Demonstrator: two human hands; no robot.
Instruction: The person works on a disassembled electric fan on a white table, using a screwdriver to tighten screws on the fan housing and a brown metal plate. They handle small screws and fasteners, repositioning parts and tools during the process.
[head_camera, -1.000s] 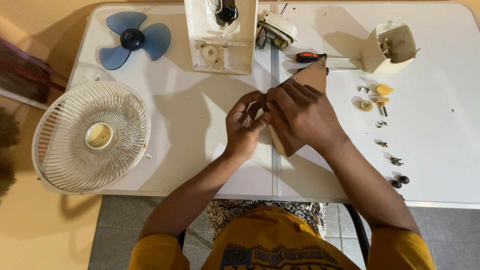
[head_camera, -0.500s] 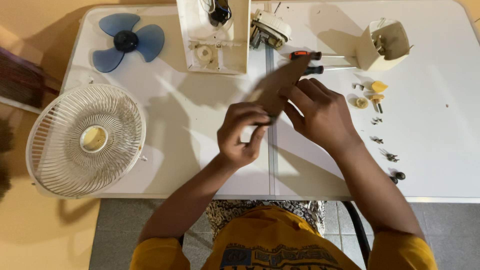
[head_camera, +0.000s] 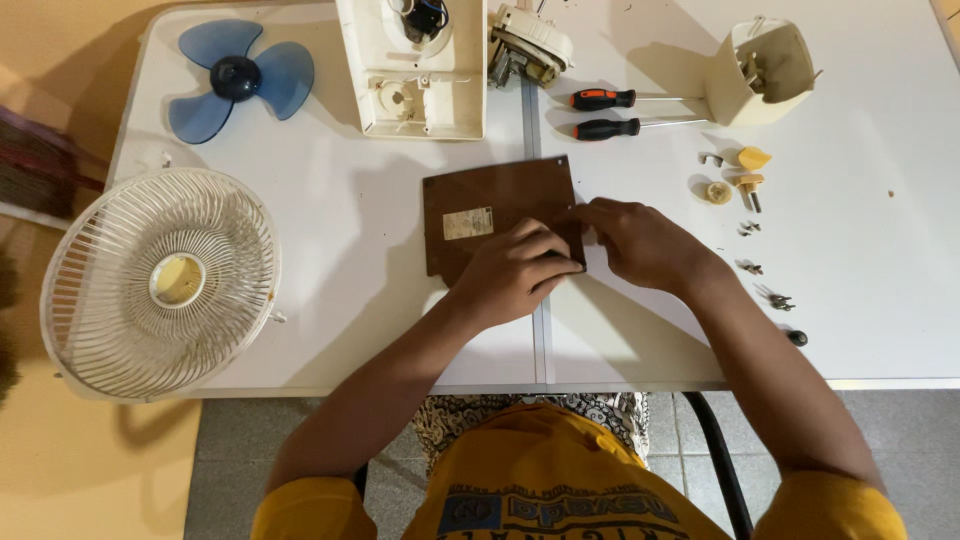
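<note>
We see the brown panel (head_camera: 495, 215) lying flat on the white table (head_camera: 880, 260), with both hands resting on its near right part. The left hand (head_camera: 518, 275) presses down with fingers curled loosely, gripping nothing; the right hand (head_camera: 640, 243) lays its fingertips on the panel's right edge, fingers fairly straight. Just beyond the fingers lie two orange-handled screwdrivers (head_camera: 605, 113); small screws (head_camera: 765, 285) sit to their right.

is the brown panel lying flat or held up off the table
Lying flat: the brown panel rests on the white table, both hands pressing its right side.
</note>
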